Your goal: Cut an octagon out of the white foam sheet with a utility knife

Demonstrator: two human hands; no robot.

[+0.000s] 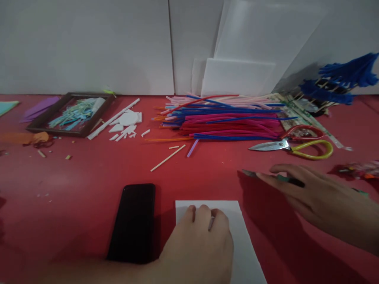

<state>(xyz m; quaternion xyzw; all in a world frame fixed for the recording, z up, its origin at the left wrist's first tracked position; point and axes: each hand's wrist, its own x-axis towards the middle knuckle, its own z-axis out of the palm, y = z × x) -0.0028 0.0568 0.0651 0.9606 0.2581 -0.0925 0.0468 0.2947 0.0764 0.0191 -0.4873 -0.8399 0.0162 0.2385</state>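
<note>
My left hand [201, 244] rests on a white sheet of board [250, 252], its fingers bent and pressed together; the fingertips are hidden. A ring-like silver bit shows at one finger. To the right, my right hand [314, 193] is raised over the table with a green and black craft knife [250, 172] in its grip. The knife's grey blade points left, apart from the board. Beyond that hand lie scissors [291, 146] with one red and one yellow handle loop. A black phone [134, 221] lies just left of the board.
Pipe cleaners [225, 118] in several colours are heaped at the back of the red table [207, 177]. White scraps [126, 120] lie beside a brown frame [74, 134]. Thin sticks [167, 157] lie mid-table. White sheets [237, 77] lean on the wall. A blue fuzzy craft [340, 79] stands back right.
</note>
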